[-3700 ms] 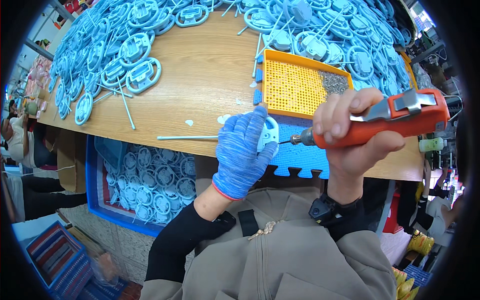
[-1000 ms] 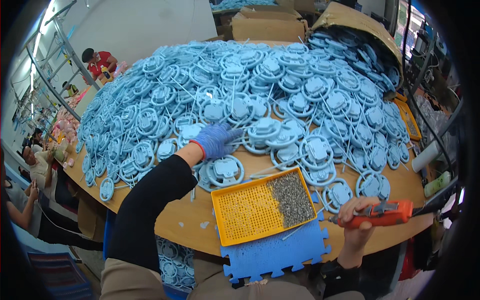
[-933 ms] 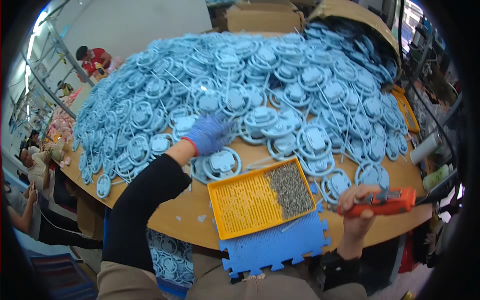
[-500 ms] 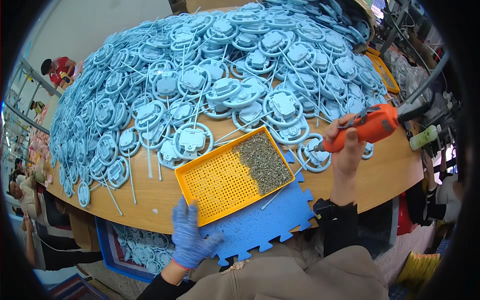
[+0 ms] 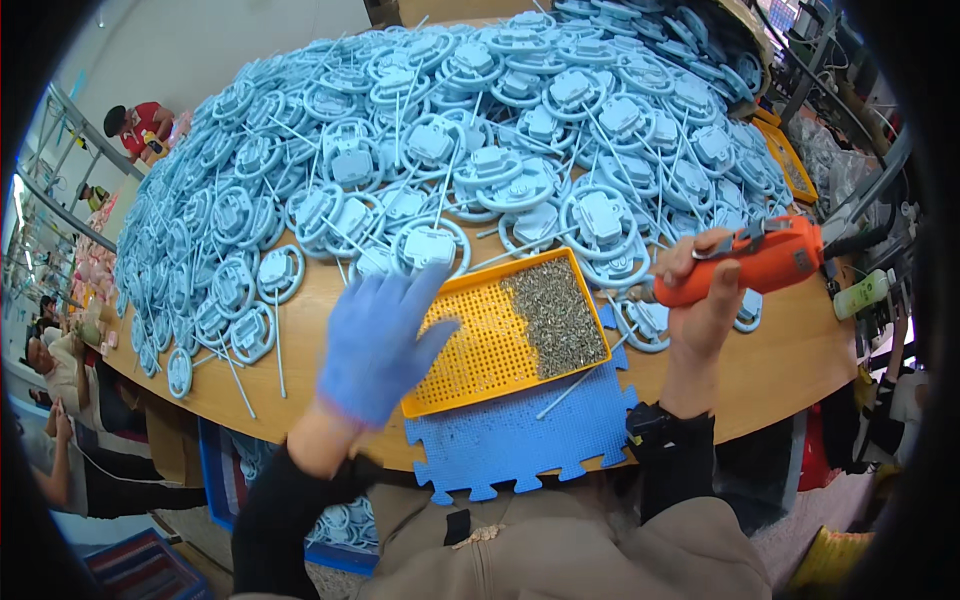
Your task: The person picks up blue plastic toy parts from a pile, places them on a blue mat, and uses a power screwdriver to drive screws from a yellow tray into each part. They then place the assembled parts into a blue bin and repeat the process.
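My left hand (image 5: 378,345), in a blue glove, reaches over the left side of a yellow perforated tray (image 5: 468,352). Its fingers are spread, with the tips at a light-blue plastic fan-shaped piece (image 5: 430,245) that has a ring, a square middle and a thin stick; whether they touch it I cannot tell. My bare right hand (image 5: 697,325) is wrapped round an orange electric screwdriver (image 5: 752,262), its bit pointing left above another light-blue piece (image 5: 648,318). Small metal screws (image 5: 556,318) fill the tray's right part. Beneath the tray lies a blue foam mat (image 5: 525,440).
A large heap of light-blue pieces (image 5: 350,165) covers the far and left table (image 5: 790,345). Another yellow tray (image 5: 795,165) and a green-labelled bottle (image 5: 864,294) are at the right. Below the front edge stands a blue crate (image 5: 215,480). People sit at the left.
My left hand has risen from the tray's near left corner, moving up and forward to the pieces beyond it. The right hand keeps the screwdriver nearly in place. The view has shifted slightly.
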`<control>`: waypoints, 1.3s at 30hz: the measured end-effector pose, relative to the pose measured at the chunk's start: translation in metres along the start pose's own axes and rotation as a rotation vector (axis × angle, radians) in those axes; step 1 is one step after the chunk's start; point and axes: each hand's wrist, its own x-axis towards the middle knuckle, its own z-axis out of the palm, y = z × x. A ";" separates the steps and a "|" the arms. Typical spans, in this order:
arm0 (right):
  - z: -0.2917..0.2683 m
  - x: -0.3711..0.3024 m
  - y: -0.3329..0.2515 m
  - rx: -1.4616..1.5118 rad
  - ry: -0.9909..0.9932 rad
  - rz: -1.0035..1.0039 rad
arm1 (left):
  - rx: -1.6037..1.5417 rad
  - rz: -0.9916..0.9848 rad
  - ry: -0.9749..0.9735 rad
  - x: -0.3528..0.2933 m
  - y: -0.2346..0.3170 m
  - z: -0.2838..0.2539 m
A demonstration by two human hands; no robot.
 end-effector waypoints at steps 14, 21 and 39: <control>0.026 -0.009 0.008 -0.043 -0.106 0.044 | 0.025 0.259 0.268 0.162 -0.056 0.113; 0.022 -0.019 -0.013 -0.092 -0.060 0.017 | -1.276 0.158 0.311 0.111 -0.044 -0.006; 0.097 -0.049 0.008 0.058 -0.189 0.146 | 0.148 -0.260 0.231 -0.169 -0.032 0.013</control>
